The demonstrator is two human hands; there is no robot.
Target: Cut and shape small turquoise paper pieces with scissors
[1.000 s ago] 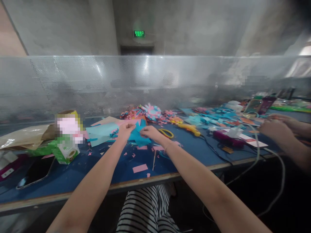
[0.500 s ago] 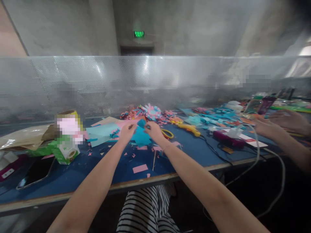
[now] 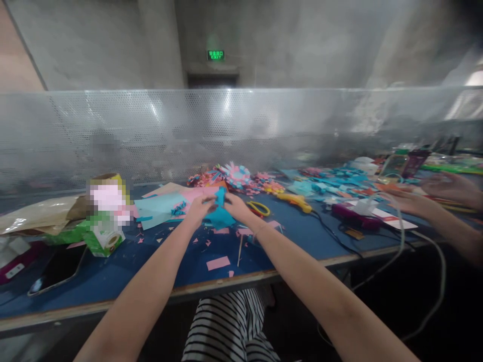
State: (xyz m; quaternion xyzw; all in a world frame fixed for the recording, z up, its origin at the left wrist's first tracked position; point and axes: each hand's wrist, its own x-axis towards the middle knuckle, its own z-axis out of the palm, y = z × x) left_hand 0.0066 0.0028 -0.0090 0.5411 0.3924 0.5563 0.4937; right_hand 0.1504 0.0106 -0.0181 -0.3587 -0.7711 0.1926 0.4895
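Note:
A piece of blue paper [image 3: 219,215] is pinched between my left hand [image 3: 200,207] and my right hand [image 3: 236,205], just above the blue table [image 3: 113,281]. Fingers of both hands are closed on its upper edge, close together. Yellow-handled scissors [image 3: 259,207] lie just right of my right hand. Pale blue and pink paper sheets [image 3: 160,207] lie to the left of my left hand. Small pink and blue scraps [image 3: 218,262] are scattered on the table in front of me.
Paper flowers [image 3: 236,177] sit at the back by a perforated metal screen [image 3: 188,130]. A green carton [image 3: 101,236] and a phone [image 3: 56,269] lie left. A yellow glue gun [image 3: 295,201], cables [image 3: 400,231] and another person's hands [image 3: 415,203] are at right.
My two hands have drawn closer together and bunched the blue paper upward. The other person's hands at right have shifted slightly.

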